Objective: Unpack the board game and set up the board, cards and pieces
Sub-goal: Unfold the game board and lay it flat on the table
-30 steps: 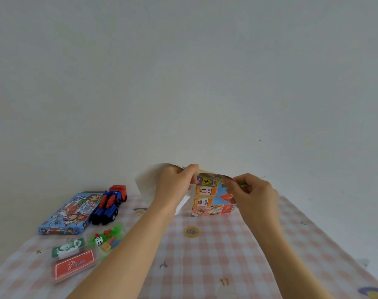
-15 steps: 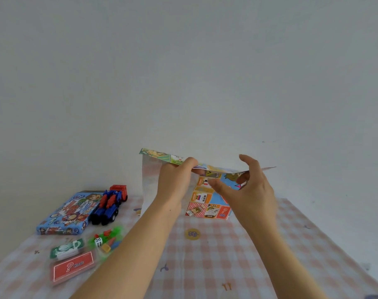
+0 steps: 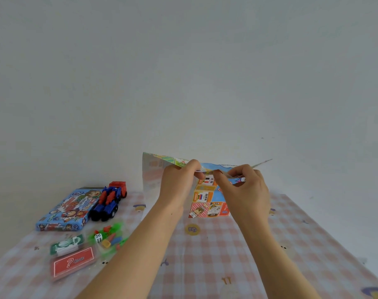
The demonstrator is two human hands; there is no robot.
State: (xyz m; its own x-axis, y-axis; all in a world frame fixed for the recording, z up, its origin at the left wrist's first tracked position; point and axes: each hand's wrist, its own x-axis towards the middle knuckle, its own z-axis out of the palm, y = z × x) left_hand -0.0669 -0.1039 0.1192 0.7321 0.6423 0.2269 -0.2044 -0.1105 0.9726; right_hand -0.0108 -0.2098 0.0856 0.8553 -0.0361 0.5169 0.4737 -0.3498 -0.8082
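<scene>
Pinching the upper edge of a partly folded paper game board (image 3: 207, 203), the left hand (image 3: 179, 184) and the right hand (image 3: 246, 190) hold it up in front of the person, above the far half of the worktop (image 3: 205, 260). Each grip is clamped on the sheet, thumb against curled fingers, and the two hands sit close together near the middle of that top edge. Above the fingers one layer spreads out almost flat, seen nearly edge-on. Below them another panel hangs down, showing printed squares in orange, blue and red. To the left of the left hand the pale unprinted back of the sheet faces the camera. Whether the hanging lower edge touches the pink checked cloth on the worktop cannot be told.

Well apart to the left, a blue game box (image 3: 62, 212) lies flat near the wall (image 3: 183, 72). A blue and red toy truck (image 3: 110, 199) stands just beside the box, on its right. Nearer the person, a clear bag of pieces (image 3: 112, 234) holds green, red and orange bits and a white die (image 3: 98, 237). Beside it lie a green card pack (image 3: 67, 244) and, closer still, a red card pack (image 3: 73, 261) marked with a question mark.
</scene>
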